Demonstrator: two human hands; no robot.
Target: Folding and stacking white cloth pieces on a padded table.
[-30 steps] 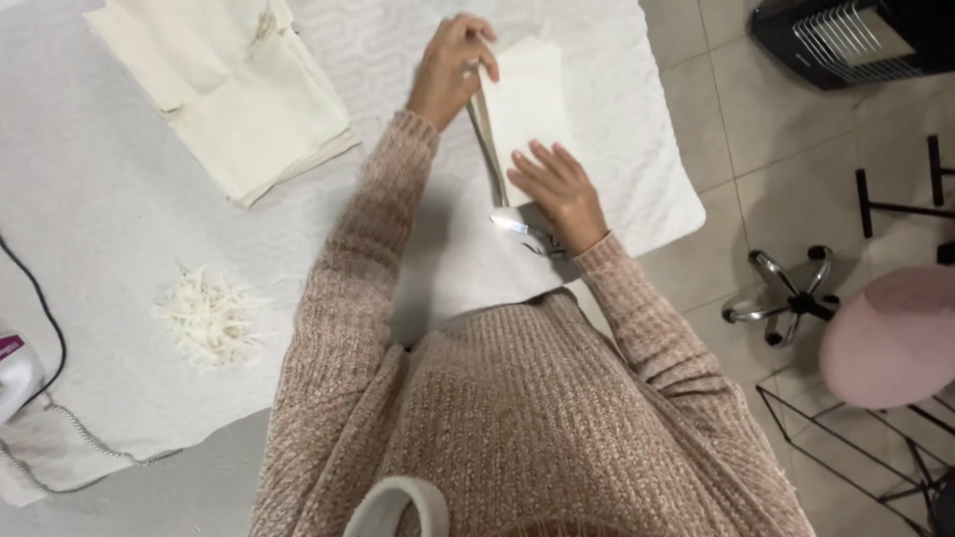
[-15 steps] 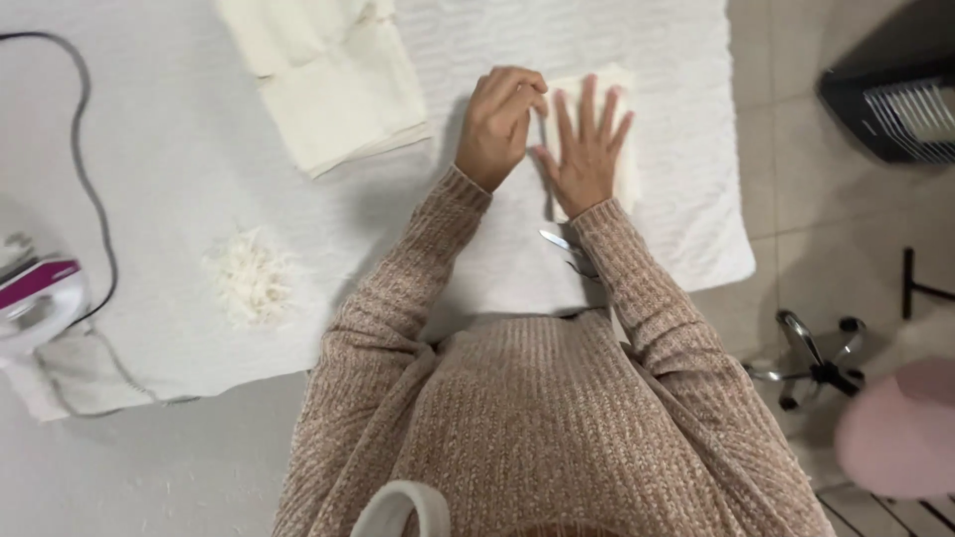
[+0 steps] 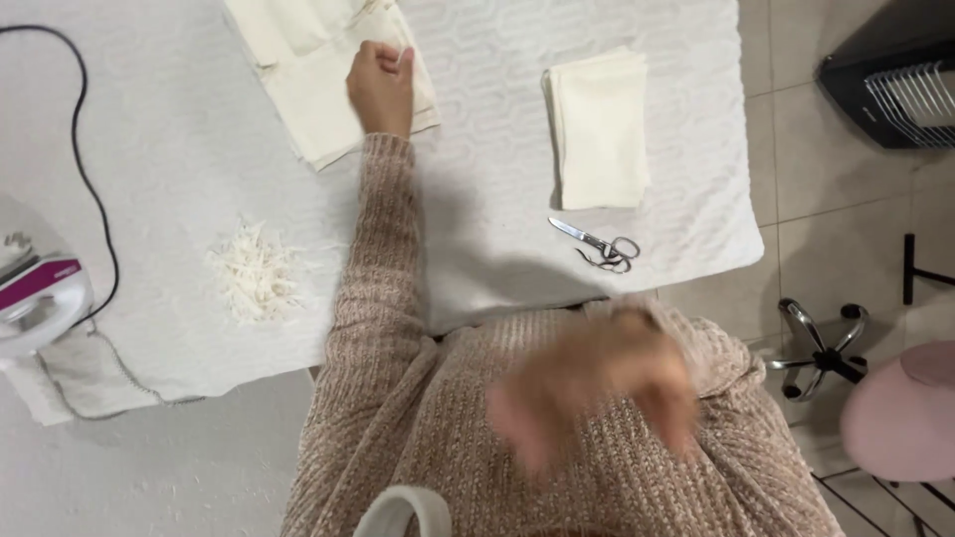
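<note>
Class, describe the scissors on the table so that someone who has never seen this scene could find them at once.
Start at the white padded table and go to its right end, where a neat stack of folded cream cloth lies. Just below that stack, near the table's front edge, lie the scissors. They are the only metal thing there: small, silver, shut.

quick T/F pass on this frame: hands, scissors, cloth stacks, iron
1. The left hand rests on the loose cream cloth pile at the far edge of the table. True.
2. The scissors are in the right hand. False: they lie on the white table cover, just below the folded cloth stack.
3. The right hand is blurred, close to the body and off the table. True.
4. The iron stands on the table's right end. False: it is at the left end.
</note>
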